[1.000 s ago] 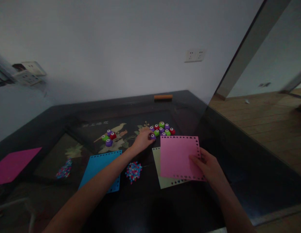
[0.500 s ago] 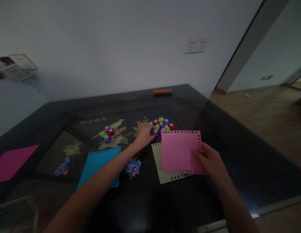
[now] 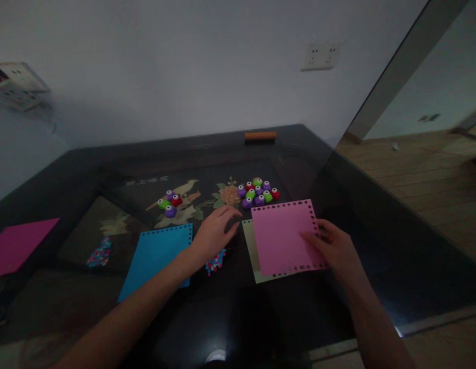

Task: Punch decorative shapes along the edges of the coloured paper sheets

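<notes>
My right hand (image 3: 332, 246) pinches the right edge of a pink sheet of paper (image 3: 284, 236) with small shapes punched along its edges. Beneath it lies a pale green sheet (image 3: 254, 251), its left strip showing. My left hand (image 3: 216, 230) hovers between the pink sheet and a blue sheet (image 3: 157, 253); thumb and fingers are apart, with nothing visible in them. Below that hand, partly covered, is a heap of tiny coloured paper bits (image 3: 215, 264). Just behind the pink sheet stands a cluster of small purple, green and red craft punches (image 3: 258, 192) with white tops.
Several more punches (image 3: 169, 204) stand behind the blue sheet. A magenta sheet (image 3: 22, 245) and another heap of coloured bits (image 3: 100, 252) lie left on the dark glossy table (image 3: 222, 328). An orange-brown cylinder (image 3: 260, 136) rests near the wall, below a socket (image 3: 321, 55).
My left hand has drawn back from the punch cluster toward me and left, over the paper bits. The pink sheet, in my right hand, has tilted slightly. The view has shifted a little.
</notes>
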Demonstrator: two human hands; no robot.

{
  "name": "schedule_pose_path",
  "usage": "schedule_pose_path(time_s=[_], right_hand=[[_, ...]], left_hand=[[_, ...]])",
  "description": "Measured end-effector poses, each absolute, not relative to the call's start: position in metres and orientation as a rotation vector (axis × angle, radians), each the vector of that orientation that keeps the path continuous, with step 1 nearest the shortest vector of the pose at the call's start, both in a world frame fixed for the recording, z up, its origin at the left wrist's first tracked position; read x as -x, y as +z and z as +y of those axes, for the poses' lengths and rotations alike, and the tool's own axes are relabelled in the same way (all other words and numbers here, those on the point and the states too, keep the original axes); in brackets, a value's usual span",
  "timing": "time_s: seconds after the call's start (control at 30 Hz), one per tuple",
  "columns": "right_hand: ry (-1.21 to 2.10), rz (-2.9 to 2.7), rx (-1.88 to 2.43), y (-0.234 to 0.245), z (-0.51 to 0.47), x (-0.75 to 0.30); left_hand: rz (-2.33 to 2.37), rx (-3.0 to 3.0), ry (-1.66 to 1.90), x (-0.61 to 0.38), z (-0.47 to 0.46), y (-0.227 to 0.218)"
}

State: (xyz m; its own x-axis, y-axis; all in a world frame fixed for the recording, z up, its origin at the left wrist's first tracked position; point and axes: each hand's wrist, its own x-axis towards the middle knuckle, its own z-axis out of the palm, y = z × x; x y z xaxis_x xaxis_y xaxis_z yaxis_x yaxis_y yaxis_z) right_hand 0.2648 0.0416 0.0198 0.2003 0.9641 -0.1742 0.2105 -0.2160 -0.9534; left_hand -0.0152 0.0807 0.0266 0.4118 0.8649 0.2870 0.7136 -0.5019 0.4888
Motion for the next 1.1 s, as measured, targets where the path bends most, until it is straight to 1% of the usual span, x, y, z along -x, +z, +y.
schedule_pose_path(time_s=[0.17,0.3,0.67,0.83,1.1], right_hand=[[1.068,-1.139,1.575,0.019,0.043,-0.260],[1.072,-1.158,1.579,0.015,0.045,-0.257],[1.112,-1.259,1.654,0.010,0.045,-0.252],[1.060,-1.291,1.697,0.008,0.047,-0.251],[1.072,-1.309,1.667,0.000,0.048,-0.252]], left_hand=[[1.309,-2.449,0.689,0.009,0.042,0.021],[1.296,-2.514,0.674,0.002,0.029,0.012],[1.306,-2.551,0.468,-0.003,0.025,0.000],[1.320,-2.559,0.416,-0.004,0.022,-0.004],[1.325,-2.553,0.350,-0.004,0.021,-0.006]])
